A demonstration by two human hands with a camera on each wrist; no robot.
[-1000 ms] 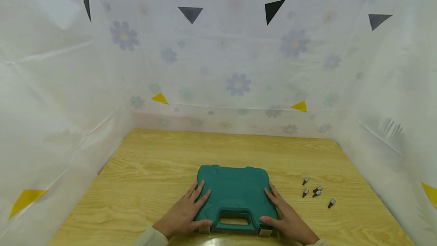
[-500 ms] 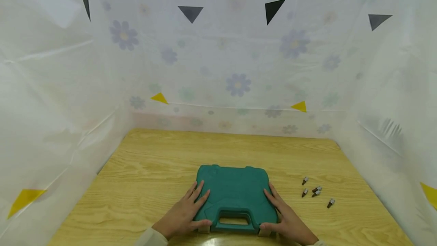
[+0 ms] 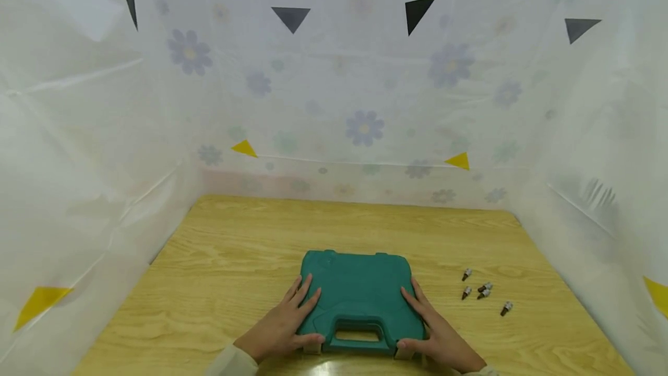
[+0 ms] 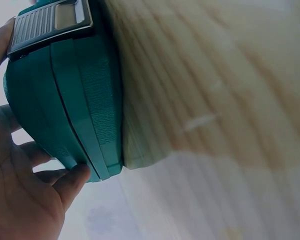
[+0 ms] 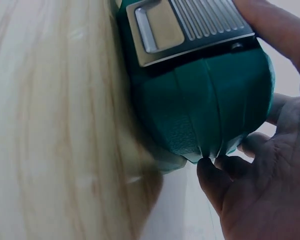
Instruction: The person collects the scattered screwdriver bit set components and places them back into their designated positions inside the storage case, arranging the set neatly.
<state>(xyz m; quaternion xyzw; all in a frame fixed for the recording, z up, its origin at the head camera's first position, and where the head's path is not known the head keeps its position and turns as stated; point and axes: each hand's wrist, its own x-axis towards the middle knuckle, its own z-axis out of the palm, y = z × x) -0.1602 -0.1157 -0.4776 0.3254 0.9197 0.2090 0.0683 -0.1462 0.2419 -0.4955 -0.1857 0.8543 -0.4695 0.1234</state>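
A green plastic tool case (image 3: pixel 360 286) lies closed on the wooden table, its handle towards me. My left hand (image 3: pixel 282 321) rests on its left side with spread, mostly straight fingers. Its thumb is at the front edge by a metal latch (image 4: pixel 42 29). On the right side, my right hand (image 3: pixel 437 329) lies in the same way. Its thumb touches the front corner above the other metal latch (image 5: pixel 190 27). In both wrist views the latches lie flat against the case, and some fingertips touch the side seam. What the case holds is hidden.
Several small bit sockets (image 3: pixel 484 290), silver with dark tips, lie loose on the table to the right of the case. Pale flowered sheeting (image 3: pixel 365 86) encloses the wooden table (image 3: pixel 250 237) at the back and both sides.
My right thumb has shifted slightly down onto the case's front edge. The case, the left hand and the bit sockets stay where they were.
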